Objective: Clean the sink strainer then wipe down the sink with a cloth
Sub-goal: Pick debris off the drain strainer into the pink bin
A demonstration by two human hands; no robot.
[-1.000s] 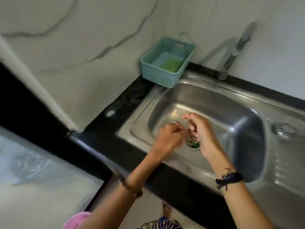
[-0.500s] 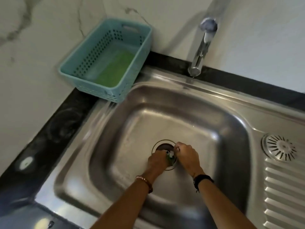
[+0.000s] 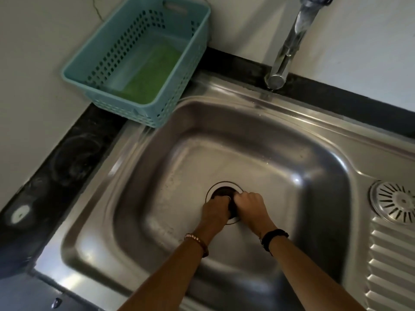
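step: strainer work | left hand (image 3: pixel 215 208) and right hand (image 3: pixel 250 204) curled together over the drain (image 3: pixel 221 189), frame centre (strainer hidden beneath, grip unclear), likely to lift it | sink (image 3: pixel 292 153) unwiped

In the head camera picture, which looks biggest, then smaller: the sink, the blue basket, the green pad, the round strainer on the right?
1. Sink
2. Basket
3. Green pad
4. Strainer, though it looks close to the pad in size.
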